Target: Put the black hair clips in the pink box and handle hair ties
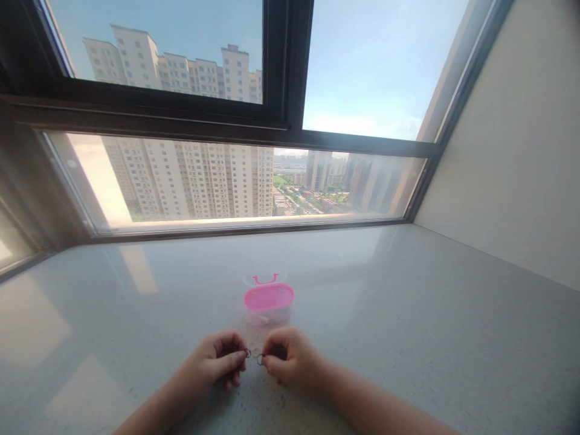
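A box (269, 297) stands on the sill (408, 302) behind two rings (258, 360)

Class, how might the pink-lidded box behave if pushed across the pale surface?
The pink-lidded box would probably slide, as it stands on a smooth, glossy surface. Its see-through walls suggest thin plastic, so it is likely light yet stiff. Being wider than tall, it seems unlikely to tip.

Head-worn view, forward and down, sill (385, 326) near, window (290, 136) beyond
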The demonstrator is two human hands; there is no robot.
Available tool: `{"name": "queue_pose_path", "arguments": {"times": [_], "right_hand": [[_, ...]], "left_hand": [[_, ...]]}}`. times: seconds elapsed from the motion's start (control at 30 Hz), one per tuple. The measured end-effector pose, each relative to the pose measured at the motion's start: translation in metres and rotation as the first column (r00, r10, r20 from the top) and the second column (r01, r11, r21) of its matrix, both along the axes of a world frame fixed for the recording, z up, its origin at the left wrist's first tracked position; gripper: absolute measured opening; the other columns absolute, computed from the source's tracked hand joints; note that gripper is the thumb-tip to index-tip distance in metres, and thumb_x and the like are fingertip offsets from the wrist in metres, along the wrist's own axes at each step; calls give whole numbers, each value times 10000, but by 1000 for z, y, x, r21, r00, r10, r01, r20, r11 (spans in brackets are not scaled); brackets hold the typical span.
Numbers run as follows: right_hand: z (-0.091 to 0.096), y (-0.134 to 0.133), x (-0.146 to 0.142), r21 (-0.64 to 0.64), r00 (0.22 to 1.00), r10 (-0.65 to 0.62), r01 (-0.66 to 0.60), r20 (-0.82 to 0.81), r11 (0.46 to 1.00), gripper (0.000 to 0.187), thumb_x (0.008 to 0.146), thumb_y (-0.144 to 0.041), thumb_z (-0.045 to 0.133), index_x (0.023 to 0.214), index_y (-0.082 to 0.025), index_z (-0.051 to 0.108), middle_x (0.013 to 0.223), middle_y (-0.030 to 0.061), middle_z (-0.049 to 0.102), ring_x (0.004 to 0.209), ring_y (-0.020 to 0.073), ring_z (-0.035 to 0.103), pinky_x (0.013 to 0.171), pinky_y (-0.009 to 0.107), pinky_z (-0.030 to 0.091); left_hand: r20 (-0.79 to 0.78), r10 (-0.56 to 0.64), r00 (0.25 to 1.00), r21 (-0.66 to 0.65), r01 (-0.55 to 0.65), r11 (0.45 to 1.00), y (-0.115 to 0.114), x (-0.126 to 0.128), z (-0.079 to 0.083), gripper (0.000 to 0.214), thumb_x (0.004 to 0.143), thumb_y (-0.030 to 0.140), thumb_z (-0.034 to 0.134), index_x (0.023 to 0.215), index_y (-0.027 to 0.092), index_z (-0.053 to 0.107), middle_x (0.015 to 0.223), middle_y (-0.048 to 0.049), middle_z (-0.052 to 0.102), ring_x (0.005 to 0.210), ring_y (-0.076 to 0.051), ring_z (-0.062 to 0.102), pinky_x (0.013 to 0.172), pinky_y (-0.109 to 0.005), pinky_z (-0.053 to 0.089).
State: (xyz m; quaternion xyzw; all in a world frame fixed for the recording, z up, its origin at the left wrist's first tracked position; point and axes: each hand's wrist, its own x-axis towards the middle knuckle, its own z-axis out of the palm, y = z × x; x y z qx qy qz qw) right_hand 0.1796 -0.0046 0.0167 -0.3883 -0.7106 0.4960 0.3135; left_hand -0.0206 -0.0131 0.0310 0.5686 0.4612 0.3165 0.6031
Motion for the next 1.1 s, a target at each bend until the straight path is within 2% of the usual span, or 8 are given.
{"name": "queue_pose_path", "arguments": {"times": [0.2, 0.47, 0.73, 1.1], "right_hand": [[4, -2, 0, 16, 1000, 1, -1, 21, 1000, 64, 677, -115, 529, 653, -124, 589, 486, -47, 481, 429, 57, 421, 410, 159, 259], [4, -2, 0, 7, 999, -3, 3, 55, 1000, 62, 693, -126, 539, 675, -124, 599, 487, -51, 478, 437, 51, 405, 417, 161, 246], [2, -1, 0, 16, 999, 2, -3, 49, 1000, 75, 686, -107, 529, 671, -123, 601, 490, -50, 482, 441, 54, 410, 425, 165, 255], [1, -1, 0, -46, 1000, 4, -4, -3, 999, 70, 681, -134, 519, 680, -129, 589, 487, -52, 472, 410, 55, 447, 385, 136, 291]], "left_hand": [[14, -7, 1000, 9, 7, 1000, 0, 0, -2, 276, 704, 391, 676, 728, 135, 577, 611, 12, 613, 486, -112, 566, 429, -192, 396], [5, 14, 1000, -9, -14, 1000, -1, 3, 6, 311, 660, 412, 703, 708, 132, 576, 591, 12, 603, 468, -111, 550, 426, -202, 388], [19, -1, 1000, -14, 1, 1000, 1, -1, -4, 291, 667, 398, 697, 730, 140, 578, 603, 12, 612, 474, -117, 563, 427, -205, 390], [41, -2, 999, -12, 2, 1000, 2, 0, -5, 272, 670, 381, 697, 731, 139, 587, 598, 12, 606, 475, -116, 562, 422, -199, 388]]}}
